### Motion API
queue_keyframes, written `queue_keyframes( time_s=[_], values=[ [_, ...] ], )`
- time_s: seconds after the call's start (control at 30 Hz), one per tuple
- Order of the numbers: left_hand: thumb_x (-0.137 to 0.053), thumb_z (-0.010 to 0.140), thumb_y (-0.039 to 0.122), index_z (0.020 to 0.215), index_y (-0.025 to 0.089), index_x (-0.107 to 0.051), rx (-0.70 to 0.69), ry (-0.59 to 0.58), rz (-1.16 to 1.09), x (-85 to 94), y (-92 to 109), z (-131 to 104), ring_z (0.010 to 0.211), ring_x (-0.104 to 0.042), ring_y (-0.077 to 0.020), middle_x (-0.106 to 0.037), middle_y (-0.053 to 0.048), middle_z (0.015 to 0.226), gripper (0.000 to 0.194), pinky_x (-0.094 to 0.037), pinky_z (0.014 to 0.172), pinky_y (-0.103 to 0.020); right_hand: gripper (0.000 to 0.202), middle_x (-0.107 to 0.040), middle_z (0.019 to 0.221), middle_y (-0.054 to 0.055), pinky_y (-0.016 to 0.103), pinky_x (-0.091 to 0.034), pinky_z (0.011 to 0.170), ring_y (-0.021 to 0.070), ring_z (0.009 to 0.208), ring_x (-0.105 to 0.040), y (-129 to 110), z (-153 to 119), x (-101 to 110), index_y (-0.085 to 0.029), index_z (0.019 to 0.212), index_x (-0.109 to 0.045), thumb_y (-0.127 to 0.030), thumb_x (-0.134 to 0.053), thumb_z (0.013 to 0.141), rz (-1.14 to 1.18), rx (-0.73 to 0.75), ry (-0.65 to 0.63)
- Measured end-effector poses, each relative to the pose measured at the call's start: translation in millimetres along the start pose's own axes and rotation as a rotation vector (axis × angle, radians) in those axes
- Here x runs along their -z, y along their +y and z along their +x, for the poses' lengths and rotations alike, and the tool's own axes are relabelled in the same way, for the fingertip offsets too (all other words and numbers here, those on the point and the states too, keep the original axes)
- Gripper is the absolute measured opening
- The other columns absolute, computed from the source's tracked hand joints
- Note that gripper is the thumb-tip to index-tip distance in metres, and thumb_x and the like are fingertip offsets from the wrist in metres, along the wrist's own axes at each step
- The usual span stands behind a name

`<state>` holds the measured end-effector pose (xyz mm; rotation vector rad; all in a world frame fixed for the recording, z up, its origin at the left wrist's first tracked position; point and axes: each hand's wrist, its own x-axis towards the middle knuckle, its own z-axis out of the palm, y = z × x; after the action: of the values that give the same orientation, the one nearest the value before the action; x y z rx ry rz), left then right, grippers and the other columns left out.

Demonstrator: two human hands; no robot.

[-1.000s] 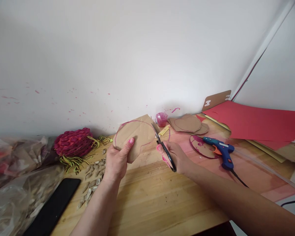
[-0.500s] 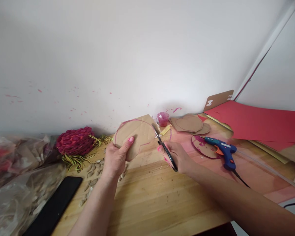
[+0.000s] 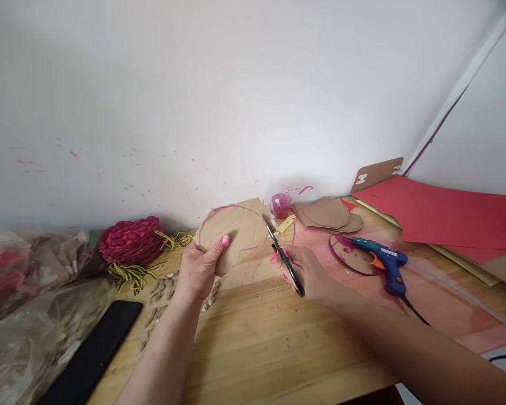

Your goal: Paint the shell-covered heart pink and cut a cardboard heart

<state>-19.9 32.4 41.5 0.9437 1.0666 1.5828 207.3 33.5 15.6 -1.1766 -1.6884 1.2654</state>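
Note:
My left hand (image 3: 202, 267) grips a piece of brown cardboard (image 3: 236, 225) at its lower left edge, thumb on top. A curved purple line is drawn on the cardboard. My right hand (image 3: 306, 270) is closed around the black handles of a pair of scissors (image 3: 293, 273). The blades reach up and left to the cardboard's right edge, by the purple line. Whether they are fully closed is hard to tell. Pink stains show on the fingers of both hands.
A blue hot glue gun (image 3: 388, 261) rests on a pink-stained cardboard disc (image 3: 341, 250) at right. Behind stand a pink cup (image 3: 281, 206) and cardboard cut-outs (image 3: 326, 214). Red sheets (image 3: 459, 216) lie far right. Leftward are a magenta bundle (image 3: 130, 242), peanuts (image 3: 164, 287), a black phone (image 3: 95, 349) and plastic bags (image 3: 29, 326).
The whole view has shifted slightly. Both hands keep their holds, and the scissors' blades seem a little closer together at the cardboard's right edge.

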Motion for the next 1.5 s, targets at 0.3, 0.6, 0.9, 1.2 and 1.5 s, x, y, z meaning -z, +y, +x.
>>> queue_keyframes(
  time_s=[0.3, 0.6, 0.9, 1.2, 1.5],
  values=[
    [-0.093, 0.063, 0.030, 0.126, 0.013, -0.070, 0.100, -0.100, 0.061, -1.0, 4, -3, 0.092, -0.076, -0.0259, -0.079, -0.013, 0.106, 0.069, -0.063, 0.082, -0.034, 0.052, -0.048, 0.054, -0.005, 0.024, -0.037, 0.043, 0.0105, 0.043, -0.049, 3, 3, 4, -0.022, 0.067, -0.043, -0.066, -0.065, 0.084, 0.126, -0.078, -0.059],
    [-0.094, 0.061, 0.029, 0.129, 0.011, -0.067, 0.108, -0.117, 0.049, 2.6, -1, -1, 0.091, -0.077, -0.0253, -0.077, -0.016, 0.114, 0.075, -0.064, 0.082, -0.033, 0.052, -0.047, 0.051, -0.006, 0.022, -0.035, 0.038, 0.0096, 0.039, -0.046, 10, 5, 3, -0.022, 0.067, -0.043, -0.065, -0.063, 0.086, 0.126, -0.049, -0.041],
    [-0.097, 0.055, 0.031, 0.123, 0.011, -0.071, 0.110, -0.083, 0.075, 1.9, 6, -2, 0.086, -0.077, -0.0274, -0.079, -0.015, 0.105, 0.075, -0.065, 0.076, -0.034, 0.057, -0.041, 0.051, -0.005, 0.024, -0.028, 0.042, 0.0093, 0.043, -0.040, 2, 0, 4, -0.022, 0.064, -0.036, -0.070, -0.057, 0.087, 0.052, -0.007, -0.036],
    [-0.096, 0.058, 0.033, 0.123, 0.011, -0.070, 0.095, -0.085, 0.109, 4.7, 10, -1, 0.088, -0.077, -0.0279, -0.079, -0.016, 0.106, 0.073, -0.065, 0.076, -0.034, 0.057, -0.038, 0.052, -0.005, 0.026, -0.025, 0.044, 0.0103, 0.046, -0.035, 2, 0, 3, -0.023, 0.067, -0.036, -0.073, -0.056, 0.085, 0.010, -0.016, -0.025],
    [-0.098, 0.052, 0.033, 0.120, 0.010, -0.072, 0.113, -0.053, 0.111, 0.5, 20, -4, 0.081, -0.077, -0.0258, -0.080, -0.015, 0.102, 0.076, -0.064, 0.071, -0.032, 0.057, -0.037, 0.050, -0.006, 0.026, -0.024, 0.044, 0.0105, 0.045, -0.036, -1, -2, 1, -0.023, 0.066, -0.038, -0.073, -0.056, 0.085, -0.013, -0.020, -0.054]
  ],
)
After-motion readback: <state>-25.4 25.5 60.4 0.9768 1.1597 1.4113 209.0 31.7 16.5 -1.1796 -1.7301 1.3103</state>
